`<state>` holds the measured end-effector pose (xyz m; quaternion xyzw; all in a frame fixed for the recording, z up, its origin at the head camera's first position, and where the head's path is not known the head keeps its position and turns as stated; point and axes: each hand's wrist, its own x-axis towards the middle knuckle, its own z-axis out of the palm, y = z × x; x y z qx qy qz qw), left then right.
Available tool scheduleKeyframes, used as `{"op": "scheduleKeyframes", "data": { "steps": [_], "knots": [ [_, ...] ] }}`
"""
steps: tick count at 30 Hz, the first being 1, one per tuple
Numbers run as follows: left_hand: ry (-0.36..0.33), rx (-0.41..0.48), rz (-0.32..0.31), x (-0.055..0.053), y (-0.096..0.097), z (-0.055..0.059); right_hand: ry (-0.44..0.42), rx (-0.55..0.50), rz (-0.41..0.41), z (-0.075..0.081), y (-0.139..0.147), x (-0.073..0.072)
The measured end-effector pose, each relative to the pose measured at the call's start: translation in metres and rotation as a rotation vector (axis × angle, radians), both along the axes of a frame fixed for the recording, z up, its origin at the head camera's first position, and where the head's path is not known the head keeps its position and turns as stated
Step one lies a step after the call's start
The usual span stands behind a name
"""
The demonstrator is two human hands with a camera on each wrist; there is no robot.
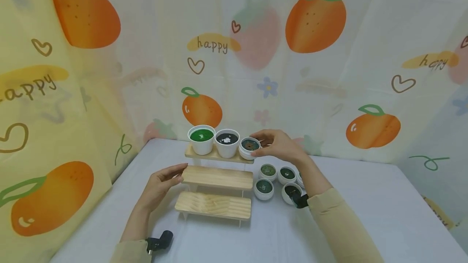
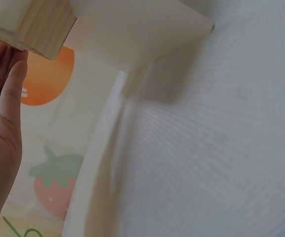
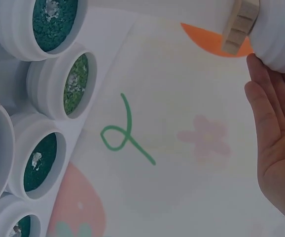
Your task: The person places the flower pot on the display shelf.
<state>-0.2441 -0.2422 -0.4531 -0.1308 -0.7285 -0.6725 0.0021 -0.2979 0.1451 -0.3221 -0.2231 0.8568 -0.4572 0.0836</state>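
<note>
A three-tier stand with wooden boards has a bare middle board (image 1: 217, 177) and a bare lower board (image 1: 213, 206). On its top board (image 1: 219, 156) stand a white cup with a green filling (image 1: 201, 145) and a white cup with a dark filling (image 1: 227, 147). At that board's right end, my right hand (image 1: 279, 146) holds a small white pot (image 1: 250, 154) between thumb and fingers; its filling is dark with a brown patch. My left hand (image 1: 161, 184) touches the middle board's left end, its fingers (image 2: 10, 96) extended at the wooden end (image 2: 49, 29).
Right of the stand, several small white pots with green or dark fillings cluster on the white tablecloth (image 1: 351, 198), among them a light green one (image 1: 268, 171). My right forearm partly covers this group. A fruit-printed cloth (image 1: 256, 84) hangs behind the table.
</note>
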Motion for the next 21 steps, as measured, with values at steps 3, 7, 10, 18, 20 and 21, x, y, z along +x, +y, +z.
{"op": "scheduleKeyframes", "data": {
  "steps": [3, 7, 10, 18, 20, 21],
  "knots": [
    [-0.003, -0.002, 0.003, 0.0, 0.0002, -0.0002, 0.007, 0.009, 0.002, -0.0005, -0.0008, -0.0001],
    [-0.002, 0.003, 0.001, 0.0002, 0.0006, 0.0001, 0.016, 0.021, -0.005, -0.0015, -0.0016, -0.0008],
    [0.002, 0.01, -0.007, 0.0003, 0.0005, 0.0002, 0.022, 0.022, -0.011, -0.0029, -0.0018, -0.0018],
    [-0.008, -0.004, 0.007, -0.0006, 0.001, -0.0016, 0.034, 0.012, -0.014, -0.006, -0.0035, -0.0029],
    [-0.008, -0.006, 0.011, -0.0005, 0.0008, -0.0018, 0.037, 0.01, -0.015, -0.0067, -0.0038, -0.0033],
    [-0.008, -0.006, 0.014, -0.0007, 0.0006, -0.0021, 0.04, 0.009, -0.015, -0.007, -0.0038, -0.0036]
  ]
}}
